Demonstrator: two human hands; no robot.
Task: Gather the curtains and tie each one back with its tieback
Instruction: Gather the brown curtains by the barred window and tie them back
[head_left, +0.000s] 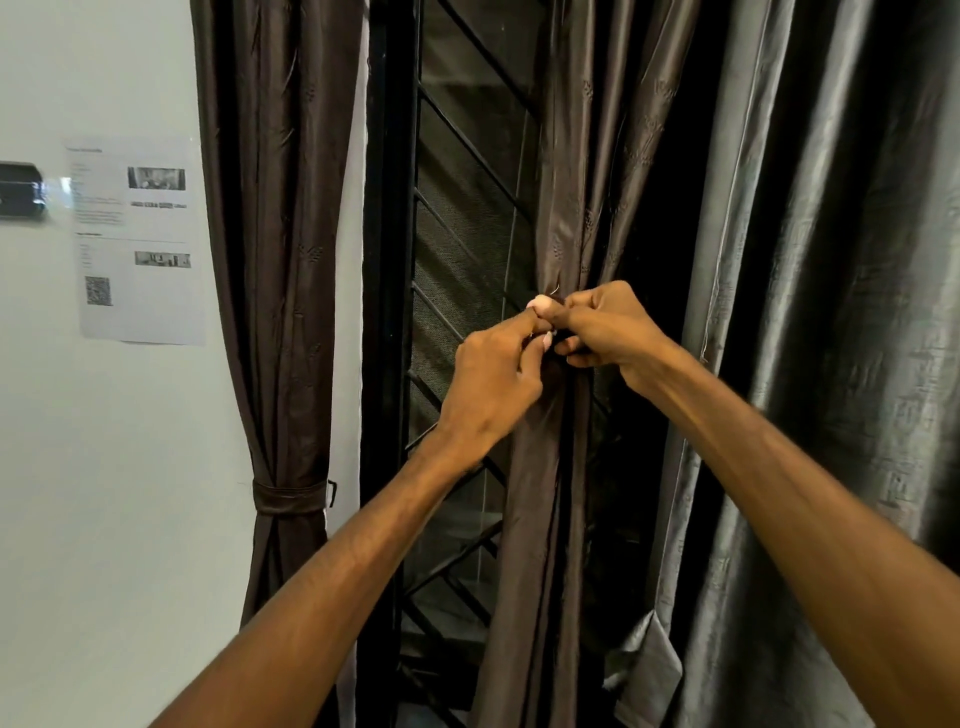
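Note:
A brown curtain (587, 171) hangs gathered into a narrow bundle in front of the barred window. My left hand (493, 379) and my right hand (605, 327) meet at its pinched waist, fingers curled and pinching something dark there, probably the tieback, which the fingers mostly hide. A second brown curtain (280, 234) hangs at the left against the wall, held in by its brown tieback (291, 498) low down.
A black window grille (462, 218) with diagonal bars stands between the two brown curtains. A shiny grey curtain (841, 312) fills the right side. A printed paper sheet (140, 239) and a small black device (21, 197) are fixed to the white wall at left.

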